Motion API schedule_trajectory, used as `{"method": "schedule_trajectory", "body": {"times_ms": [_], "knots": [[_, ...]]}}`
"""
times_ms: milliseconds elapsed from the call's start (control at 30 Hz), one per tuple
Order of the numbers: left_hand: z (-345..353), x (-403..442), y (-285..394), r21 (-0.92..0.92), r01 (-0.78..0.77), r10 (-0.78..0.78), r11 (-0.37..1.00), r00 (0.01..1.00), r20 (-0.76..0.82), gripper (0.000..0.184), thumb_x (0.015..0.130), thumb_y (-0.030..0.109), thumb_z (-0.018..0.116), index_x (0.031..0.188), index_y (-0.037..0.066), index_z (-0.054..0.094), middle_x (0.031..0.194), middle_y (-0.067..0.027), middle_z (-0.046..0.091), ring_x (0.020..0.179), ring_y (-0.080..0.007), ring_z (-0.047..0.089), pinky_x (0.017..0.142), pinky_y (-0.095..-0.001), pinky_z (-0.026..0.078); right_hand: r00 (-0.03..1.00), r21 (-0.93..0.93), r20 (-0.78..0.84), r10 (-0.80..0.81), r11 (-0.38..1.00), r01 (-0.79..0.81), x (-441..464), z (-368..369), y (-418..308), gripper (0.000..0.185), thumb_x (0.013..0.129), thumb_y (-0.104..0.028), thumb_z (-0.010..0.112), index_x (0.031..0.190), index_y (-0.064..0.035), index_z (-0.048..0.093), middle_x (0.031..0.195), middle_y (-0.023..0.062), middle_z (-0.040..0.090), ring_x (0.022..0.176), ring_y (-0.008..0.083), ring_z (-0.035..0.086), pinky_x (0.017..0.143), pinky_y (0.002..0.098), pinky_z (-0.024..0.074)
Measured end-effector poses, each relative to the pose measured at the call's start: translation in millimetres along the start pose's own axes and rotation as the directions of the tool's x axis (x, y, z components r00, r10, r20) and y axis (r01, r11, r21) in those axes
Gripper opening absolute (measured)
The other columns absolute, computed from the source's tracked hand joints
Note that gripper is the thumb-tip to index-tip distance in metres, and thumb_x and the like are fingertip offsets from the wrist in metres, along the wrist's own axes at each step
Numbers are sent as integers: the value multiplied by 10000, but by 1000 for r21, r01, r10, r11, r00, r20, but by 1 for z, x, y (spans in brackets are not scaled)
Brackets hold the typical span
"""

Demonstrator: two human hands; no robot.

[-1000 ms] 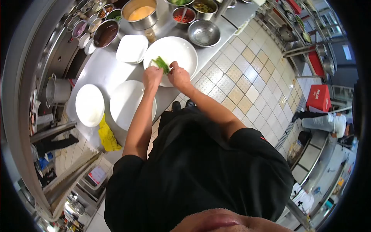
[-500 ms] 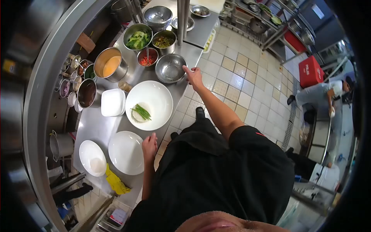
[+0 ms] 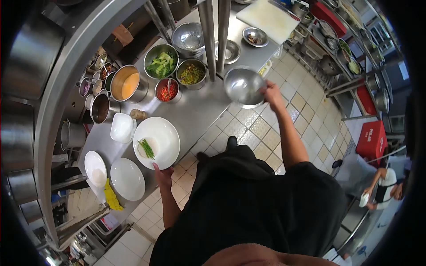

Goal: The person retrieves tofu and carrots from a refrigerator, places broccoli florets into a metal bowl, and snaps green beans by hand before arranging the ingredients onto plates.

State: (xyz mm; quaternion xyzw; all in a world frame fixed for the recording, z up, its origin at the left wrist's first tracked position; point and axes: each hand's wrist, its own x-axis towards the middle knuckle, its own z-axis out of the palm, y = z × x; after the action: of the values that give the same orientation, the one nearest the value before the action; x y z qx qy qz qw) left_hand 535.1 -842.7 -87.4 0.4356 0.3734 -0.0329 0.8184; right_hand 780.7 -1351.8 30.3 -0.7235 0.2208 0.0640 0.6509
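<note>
My right hand point(image 3: 272, 95) grips the rim of a steel mixing bowl point(image 3: 244, 85), held out past the counter's edge above the tiled floor; I see nothing in the bowl. At the near rim of a large white plate point(image 3: 167, 128) is my left hand point(image 3: 164, 175), its fingers apart and holding nothing; whether it touches the rim I cannot tell. A small bundle of green stalks point(image 3: 146, 149), beans or asparagus, lies on a pale round patch in that plate. Beside it stand a second white plate point(image 3: 127, 179) and an oval white dish point(image 3: 95, 168) holding something pale.
Along the steel counter point(image 3: 195, 117) stand containers of leafy greens point(image 3: 161, 64), chopped green food point(image 3: 191, 75), chopped red food point(image 3: 167, 91) and orange liquid point(image 3: 130, 86). Metal posts point(image 3: 215, 37) rise near stacked bowls point(image 3: 188, 37). Another person point(image 3: 385, 188) works at the far right.
My right hand has lifted the steel bowl off the counter and carried it rightward. My left hand has moved to the large plate's rim. The view has shifted.
</note>
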Motion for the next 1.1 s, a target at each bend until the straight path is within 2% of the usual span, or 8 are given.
{"method": "schedule_trajectory", "body": {"times_ms": [100,300,367,400,533,667,800,1100], "knots": [[15,5,-3,34,-5,9,999,992,-124,604,931,603,375,1269,113,477,1089,-77,618,830,-230,607,669,-357,507,947,-20,-200,-252,967,253,63,-8,-40,254,729,-50,554,963,45,582,732,94,589,590,182,590,427,320,479],[7,17,-21,-40,-114,107,993,982,-153,604,951,560,370,1362,118,392,1258,-93,552,1020,-273,584,752,-393,502,938,297,-272,-213,909,293,171,75,-110,334,744,-1,536,1044,121,451,804,173,577,619,257,610,477,360,583],[16,14,-19,-26,-155,149,988,976,-159,627,939,584,377,1361,121,396,1254,-90,555,1027,-267,577,793,-405,481,970,355,-173,-172,908,224,193,100,-121,381,731,-16,560,1081,116,485,1011,259,583,714,287,649,526,369,601],[20,12,-21,-24,-176,170,984,971,-166,638,933,595,381,1361,123,398,1253,-89,556,1030,-264,573,814,-411,470,964,-15,-143,-225,974,225,212,106,-122,433,741,-27,562,1143,108,476,1083,262,565,728,277,652,540,367,591],[10,21,-33,-61,-184,165,981,958,-236,636,944,513,450,1399,82,338,1322,-121,499,1114,-308,555,834,-443,493,956,332,209,-204,935,127,180,106,-134,509,797,-327,692,1116,47,560,783,107,605,599,214,614,469,316,502],[44,16,-54,4,-350,331,937,882,-335,627,946,488,467,1358,26,368,1269,-146,529,1074,-300,571,759,-426,517,988,281,-139,-61,955,98,216,31,-50,447,825,-386,678,940,29,560,689,87,546,512,190,562,398,300,430],[99,-2,-76,10,-400,368,917,834,-412,587,955,464,465,1298,-11,427,1188,-135,562,996,-264,583,693,-389,511,905,263,-403,133,964,-24,281,-34,4,467,857,-330,630,1114,28,476,724,122,566,507,198,556,395,315,445],[273,-65,-133,-93,-440,315,893,761,-567,547,942,437,508,1298,25,447,1198,-121,591,1012,-240,617,703,-355,539,998,55,20,-58,997,57,420,4,-27,575,902,-181,532,1378,26,283,997,198,597,743,242,638,500,344,561]]}}
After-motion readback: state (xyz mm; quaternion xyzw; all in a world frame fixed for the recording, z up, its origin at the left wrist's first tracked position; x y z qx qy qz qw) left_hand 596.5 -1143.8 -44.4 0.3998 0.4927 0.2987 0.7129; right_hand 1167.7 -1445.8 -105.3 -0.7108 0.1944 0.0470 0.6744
